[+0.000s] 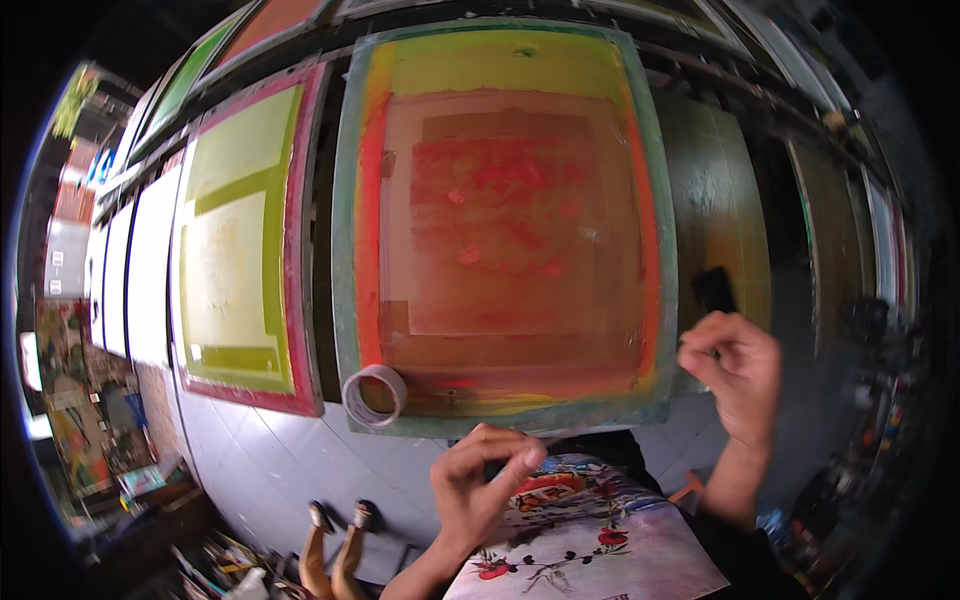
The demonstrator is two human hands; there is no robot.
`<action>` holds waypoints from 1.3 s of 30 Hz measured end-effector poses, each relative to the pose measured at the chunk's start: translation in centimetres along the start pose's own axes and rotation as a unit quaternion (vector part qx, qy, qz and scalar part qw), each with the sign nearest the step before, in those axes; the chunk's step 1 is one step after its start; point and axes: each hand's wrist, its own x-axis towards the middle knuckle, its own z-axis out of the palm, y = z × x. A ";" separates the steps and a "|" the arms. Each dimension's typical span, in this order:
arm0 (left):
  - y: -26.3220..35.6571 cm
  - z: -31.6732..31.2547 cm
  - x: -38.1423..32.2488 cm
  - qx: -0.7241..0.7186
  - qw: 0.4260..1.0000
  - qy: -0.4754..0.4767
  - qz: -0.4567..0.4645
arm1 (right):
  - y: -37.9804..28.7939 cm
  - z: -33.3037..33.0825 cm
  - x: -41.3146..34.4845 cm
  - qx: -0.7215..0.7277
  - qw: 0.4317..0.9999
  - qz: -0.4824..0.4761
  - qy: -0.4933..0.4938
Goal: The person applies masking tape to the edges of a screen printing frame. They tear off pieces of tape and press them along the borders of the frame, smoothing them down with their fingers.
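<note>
A silk-screen printing frame (525,300) with a green-stained border and a red-smeared mesh lies before me. A roll of tape (350,399) rests on its near left corner. My left hand (484,480) is just below the near edge, thumb and forefinger pinched together; a faint clear strip (574,433) seems to run from them towards the right. My right hand (731,375) is raised off the frame's near right corner, thumb and forefinger meeting; whether they hold the strip's other end cannot be made out. A sheet or cloth with a floral print (592,532) shows beneath and between my forearms.
Left of the frame lies another screen with a magenta border (306,300). To the right is a dark panel (720,187) with a black object (714,289) on it. More frames line a rack behind. A person's legs (349,551) show at the lower left, beside assorted clutter.
</note>
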 end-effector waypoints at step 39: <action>-13.7 16.9 2.2 -0.239 0.895 0.307 -0.219 | 15.1 2.3 15.7 -0.229 0.946 -0.088 -0.211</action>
